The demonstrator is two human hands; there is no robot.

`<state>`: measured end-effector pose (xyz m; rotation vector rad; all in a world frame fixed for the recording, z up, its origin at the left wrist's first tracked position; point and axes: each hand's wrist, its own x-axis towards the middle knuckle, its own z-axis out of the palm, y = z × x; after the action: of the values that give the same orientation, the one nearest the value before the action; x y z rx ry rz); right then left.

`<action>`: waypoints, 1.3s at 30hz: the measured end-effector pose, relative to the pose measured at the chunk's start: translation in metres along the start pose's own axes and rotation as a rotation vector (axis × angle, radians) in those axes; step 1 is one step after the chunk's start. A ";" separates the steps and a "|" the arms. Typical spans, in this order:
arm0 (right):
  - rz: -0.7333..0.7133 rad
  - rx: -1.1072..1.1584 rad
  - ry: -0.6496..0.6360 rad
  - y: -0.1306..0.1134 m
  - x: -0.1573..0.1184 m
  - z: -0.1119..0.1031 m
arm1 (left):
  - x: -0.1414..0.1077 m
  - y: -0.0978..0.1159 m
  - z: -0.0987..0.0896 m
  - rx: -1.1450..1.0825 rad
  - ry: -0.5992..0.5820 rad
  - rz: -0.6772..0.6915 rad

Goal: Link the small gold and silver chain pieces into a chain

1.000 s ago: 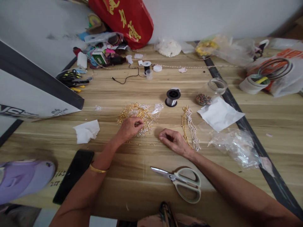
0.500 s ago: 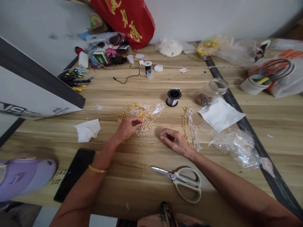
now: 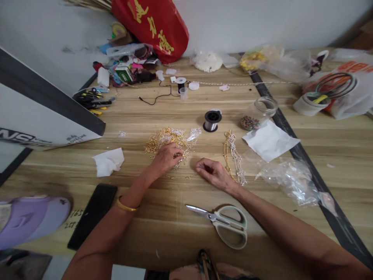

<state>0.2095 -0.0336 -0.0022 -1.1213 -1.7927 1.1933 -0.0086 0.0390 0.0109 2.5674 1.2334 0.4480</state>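
My left hand is over the front of a tangled pile of gold and silver chain pieces, its fingers pinched together on something too small to make out. To the right, my right hand rests on the table, thumb and forefinger closed at the end of a thin gold chain. That chain lies on the wood between the two hands. Gold strands and silver strands lie just beyond my right hand. Grey-handled scissors lie slightly open nearer to me.
Behind the pile stands a wire spool. A glass jar of beads, white paper and a clear plastic bag are at the right. At the left are a tissue, a black phone and a large box.
My left hand has moved a little to the right across the pile, its fingers still together. My right hand has stayed in nearly the same place. The view has shifted slightly.
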 end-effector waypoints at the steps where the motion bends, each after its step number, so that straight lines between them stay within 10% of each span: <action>1: 0.001 0.001 -0.001 0.000 0.000 0.000 | 0.001 0.001 0.001 0.008 -0.003 0.006; 39: -0.001 0.004 0.003 0.001 0.000 0.000 | 0.013 -0.014 -0.012 0.071 -0.081 0.047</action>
<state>0.2095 -0.0332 -0.0033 -1.1195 -1.7879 1.1938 -0.0149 0.0589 0.0187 2.6505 1.1832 0.3119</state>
